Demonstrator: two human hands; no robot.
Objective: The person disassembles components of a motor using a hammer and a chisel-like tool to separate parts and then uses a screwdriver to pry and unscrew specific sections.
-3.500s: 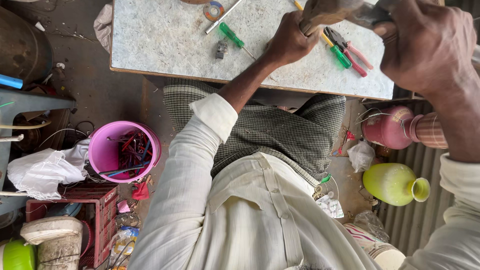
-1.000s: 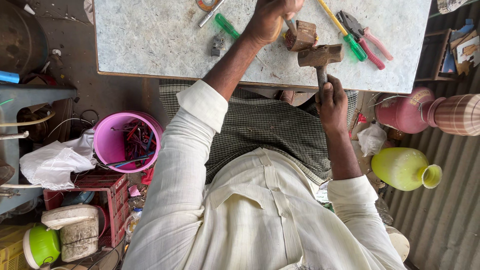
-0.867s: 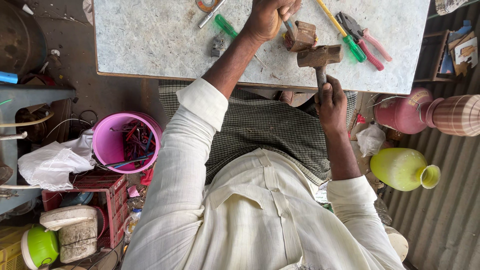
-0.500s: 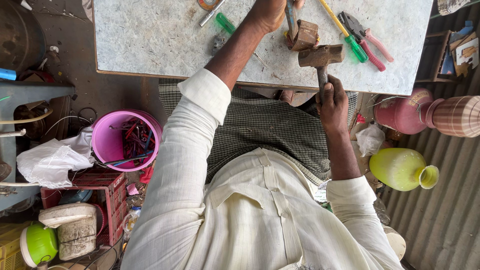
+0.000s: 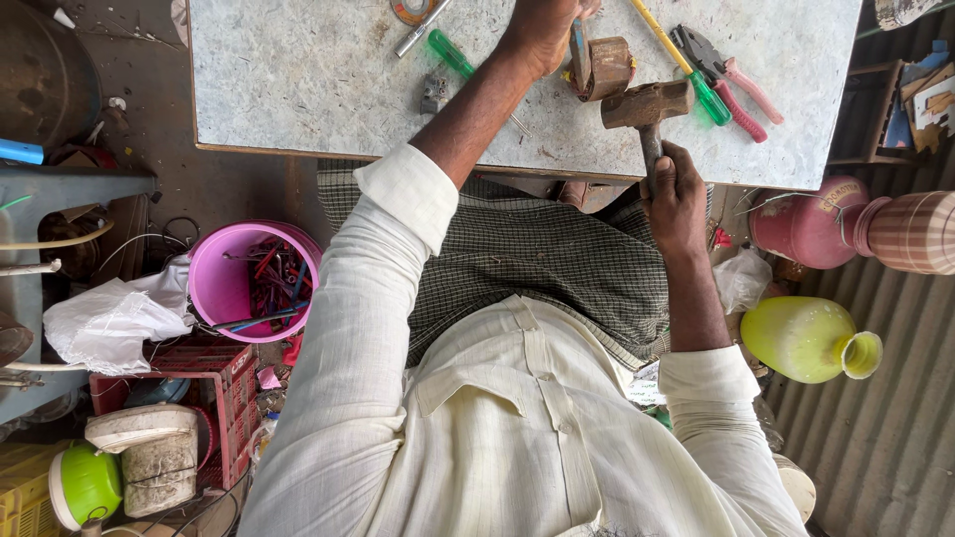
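My right hand (image 5: 676, 189) grips the hammer (image 5: 647, 104) over the desk (image 5: 298, 80). My left hand (image 5: 542, 30) holds a chisel (image 5: 580, 50) against the rusty metal block (image 5: 609, 68)

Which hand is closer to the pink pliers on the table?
The right hand, gripping the hammer handle just below and left of the pink pliers. The left hand is farther left, beyond the rusty block.

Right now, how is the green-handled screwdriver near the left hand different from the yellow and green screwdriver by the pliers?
The green-handled screwdriver lies just left of the left forearm, while the yellow and green screwdriver lies right of the hammer head, beside the pink-handled pliers. The first has a plain green handle and a bare metal shaft; the second looks yellow along its length with a green end. Both lie flat and slanted on the grey table, and neither is held.
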